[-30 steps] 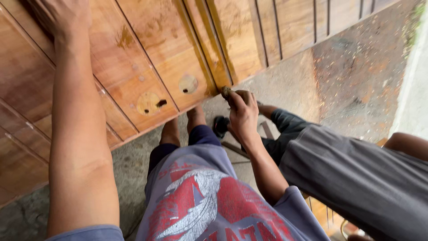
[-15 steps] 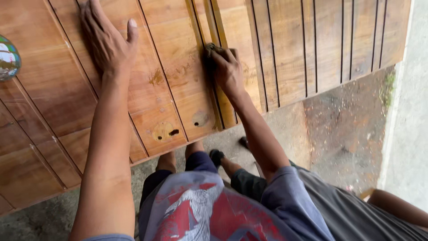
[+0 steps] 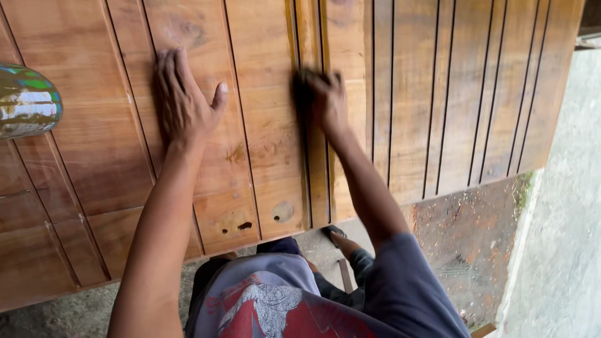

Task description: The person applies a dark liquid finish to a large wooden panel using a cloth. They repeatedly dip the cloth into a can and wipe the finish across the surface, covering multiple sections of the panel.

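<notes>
A large brown wooden panel (image 3: 438, 94) of grooved boards fills the upper view. My left hand (image 3: 183, 100) lies flat on a board, palm down, thumb spread, holding nothing. To its right, my right hand (image 3: 327, 100) presses on a narrow raised strip (image 3: 310, 188) that runs between the boards. That hand is motion-blurred. Its fingers curl over a small dark piece (image 3: 302, 87) against the wood; what it is cannot be made out.
A shiny round tin (image 3: 25, 100) with green marks sits on the panel at the left edge. Two round holes (image 3: 282, 213) mark the panel's near end. Below are my legs, a sandalled foot (image 3: 335, 235), stained concrete floor (image 3: 476, 250) and a pale wall (image 3: 563, 219) at right.
Both hands have moved up the panel, away from its near edge. The right hand has slid along the narrow strip and is now blurred.
</notes>
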